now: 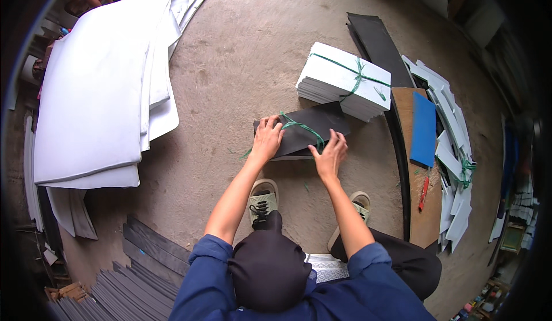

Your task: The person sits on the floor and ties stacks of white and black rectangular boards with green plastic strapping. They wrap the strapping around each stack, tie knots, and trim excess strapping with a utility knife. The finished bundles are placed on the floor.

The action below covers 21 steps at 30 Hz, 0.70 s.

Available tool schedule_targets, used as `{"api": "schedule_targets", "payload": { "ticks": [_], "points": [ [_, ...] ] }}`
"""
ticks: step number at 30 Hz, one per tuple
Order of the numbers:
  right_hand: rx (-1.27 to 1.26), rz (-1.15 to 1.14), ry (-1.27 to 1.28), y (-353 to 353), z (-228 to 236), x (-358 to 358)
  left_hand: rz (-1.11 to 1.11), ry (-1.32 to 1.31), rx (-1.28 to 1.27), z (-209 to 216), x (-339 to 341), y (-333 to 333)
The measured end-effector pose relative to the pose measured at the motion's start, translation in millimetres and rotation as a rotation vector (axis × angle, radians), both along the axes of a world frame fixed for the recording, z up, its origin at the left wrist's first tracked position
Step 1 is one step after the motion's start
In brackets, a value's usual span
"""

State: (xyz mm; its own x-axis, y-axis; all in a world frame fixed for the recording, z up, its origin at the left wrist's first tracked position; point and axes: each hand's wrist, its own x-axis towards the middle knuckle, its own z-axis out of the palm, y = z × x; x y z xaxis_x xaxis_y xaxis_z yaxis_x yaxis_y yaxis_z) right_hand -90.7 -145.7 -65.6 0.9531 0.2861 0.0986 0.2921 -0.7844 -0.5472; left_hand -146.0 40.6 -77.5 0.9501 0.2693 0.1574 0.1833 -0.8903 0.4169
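Note:
A small stack topped by a black sheet (307, 120) lies on the floor in front of my feet, with white edges showing underneath. Green plastic string (305, 127) runs loosely across its top. At the stack's left end my left hand (268, 139) has its fingers bent and pressed together on the string. Over the right end is my right hand (330, 155), its thumb and fingers apart, with the string passing by the thumb. Just behind stands a bundle of white sheets (345, 71) tied crosswise with the same green string. The underside of the black-topped stack is hidden.
Large white sheets (103, 85) are piled at the left. Black strips (132, 289) lie at lower left. At right are a long black strip (382, 48), a brown board (422, 206) bearing a blue piece (423, 128) and a red cutter (424, 194), and white offcuts (458, 209).

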Motion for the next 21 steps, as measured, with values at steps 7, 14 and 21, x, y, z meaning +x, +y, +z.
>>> {"api": "schedule_targets", "payload": {
  "ticks": [7,14,21],
  "points": [
    [0.062,0.009,-0.112,-17.4,-36.3,82.1,0.307,0.007,-0.054,-0.7,-15.1,-7.3],
    [0.178,-0.028,0.254,-22.5,-38.2,104.8,0.390,0.098,-0.392,-9.3,-27.9,2.1],
    [0.030,-0.183,0.197,-36.9,-24.8,50.5,0.362,0.024,-0.218,-3.4,-16.4,-5.3]
  ]
}}
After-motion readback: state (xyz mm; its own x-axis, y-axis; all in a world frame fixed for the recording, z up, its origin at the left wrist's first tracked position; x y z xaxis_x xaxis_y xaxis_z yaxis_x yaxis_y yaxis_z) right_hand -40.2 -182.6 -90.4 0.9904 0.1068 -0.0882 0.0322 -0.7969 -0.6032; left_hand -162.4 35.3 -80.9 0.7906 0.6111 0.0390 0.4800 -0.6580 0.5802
